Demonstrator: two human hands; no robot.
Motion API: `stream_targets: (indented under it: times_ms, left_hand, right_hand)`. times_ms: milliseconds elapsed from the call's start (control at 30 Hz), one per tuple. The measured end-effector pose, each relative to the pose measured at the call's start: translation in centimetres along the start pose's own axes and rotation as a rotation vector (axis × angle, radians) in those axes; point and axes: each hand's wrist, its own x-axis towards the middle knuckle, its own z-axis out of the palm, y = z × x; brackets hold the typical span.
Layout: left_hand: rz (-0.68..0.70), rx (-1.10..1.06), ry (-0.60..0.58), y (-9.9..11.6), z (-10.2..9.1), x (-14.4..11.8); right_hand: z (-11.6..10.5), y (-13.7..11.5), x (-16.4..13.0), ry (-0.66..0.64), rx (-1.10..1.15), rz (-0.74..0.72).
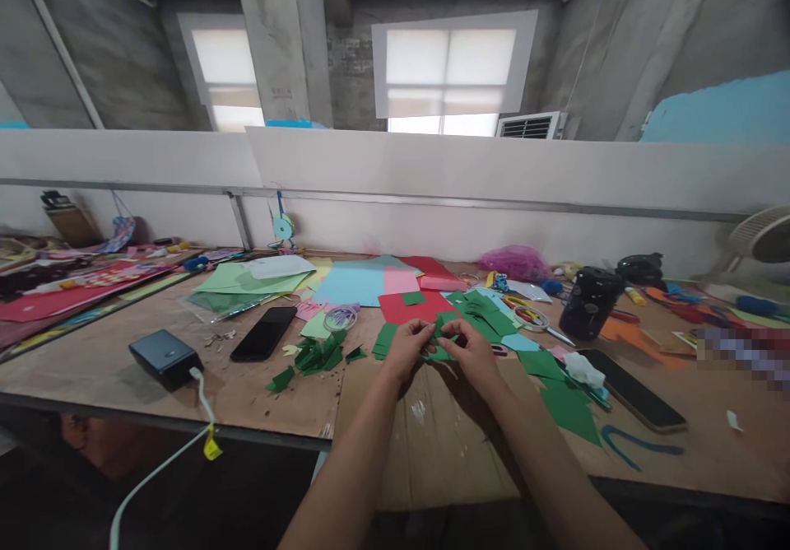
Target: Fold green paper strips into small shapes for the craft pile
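Note:
Both hands meet over a sheet of brown cardboard [425,459] at the table's front edge. My left hand [406,347] and my right hand [471,352] are closed, pinching a small piece of green paper [439,336] between their fingertips. The fingers partly cover this piece, so its exact shape is hard to make out. Cut green paper pieces [485,313] lie just beyond my right hand, and red paper [395,308] lies behind my left. A heap of green scraps [318,356] is left of the cardboard.
To the left are a black phone [264,334] and a dark box [164,357] with a white cable. On the right stand a dark tumbler [591,303], another phone [638,392] and a fan [764,237]. A tape roll [340,318] sits near coloured sheets [351,282].

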Motion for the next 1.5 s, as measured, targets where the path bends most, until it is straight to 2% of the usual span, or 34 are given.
stream_targets:
  times_ms: [200,433,833,1233,1500]
  left_hand:
    - [-0.053,-0.051,-0.050,0.1,-0.2,0.0]
    - [-0.043,-0.112,-0.080,0.4,-0.3,-0.3]
    - [0.003,-0.062,-0.079,0.8,0.3,-0.3]
    - [-0.003,-0.056,-0.120,-0.2,0.2,0.0]
    - [0.019,0.075,-0.123,0.8,0.2,-0.4]
  right_hand:
    - [-0.2,0.0,0.1,-0.006,0.071,0.065]
    - [-0.4,0.5,0.2,0.002,0.121,0.042]
    - [-0.4,0.3,0.1,0.020,0.066,-0.004]
    - [-0.2,0.2,0.0,0.040,0.041,0.037]
    - [-0.4,0.0,0.0,0.025,0.028,0.049]
